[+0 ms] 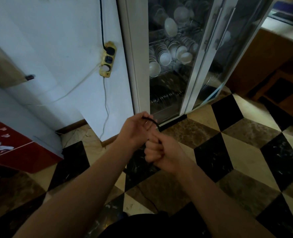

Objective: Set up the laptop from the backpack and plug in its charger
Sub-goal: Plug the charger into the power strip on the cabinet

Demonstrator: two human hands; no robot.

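Both hands, left hand and right hand, grip charger cable (arching up-left)

Left hand pinches a black charger cable at centre; right hand, fisted, grips the same cable just at 5 o'clock of it. A yellowed power strip hangs on the white wall at 11 o'clock, above the chequered floor.

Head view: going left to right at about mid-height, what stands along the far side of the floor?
Red cabinet → white wall bearing the yellow power strip → glass-door dish cabinet → wooden furniture. In front, the left hand and right hand grip a black cable.
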